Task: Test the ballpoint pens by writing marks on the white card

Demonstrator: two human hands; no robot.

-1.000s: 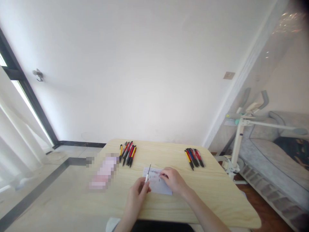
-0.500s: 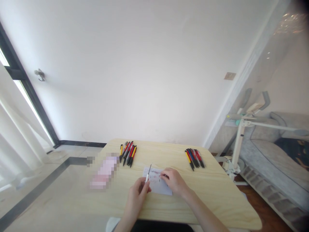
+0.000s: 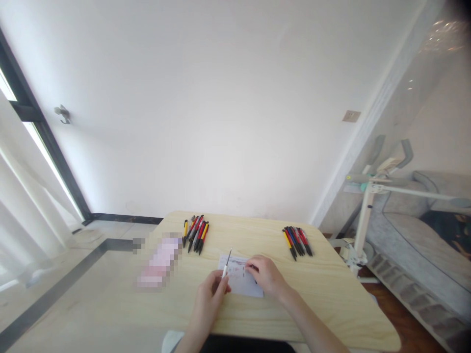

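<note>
My left hand (image 3: 211, 290) is closed around a slim white stick (image 3: 225, 270) with a thin, dark, metallic-looking tip pointing up and away. Its exact kind is too small to tell. Beneath both hands lies a white sheet of paper (image 3: 241, 288) with printed marks on its far part. My right hand (image 3: 265, 274) rests over the sheet's right side, fingers curled into a pinch. Small dark bits show by its fingertips, but what it holds is hidden. Several pens (image 3: 196, 235) in yellow, red, grey and black lie at the far left; another group of pens (image 3: 297, 241) lies at the far right.
The pale wooden table (image 3: 324, 294) has rounded corners and stands near a white wall (image 3: 235, 122). A pixelated pink patch (image 3: 160, 264) covers its left side. To the right are a white exercise machine (image 3: 364, 220) and a grey sofa (image 3: 408, 215).
The view has shifted very slightly. Both hands keep nearly the same place and grip, and the pens have not moved.
</note>
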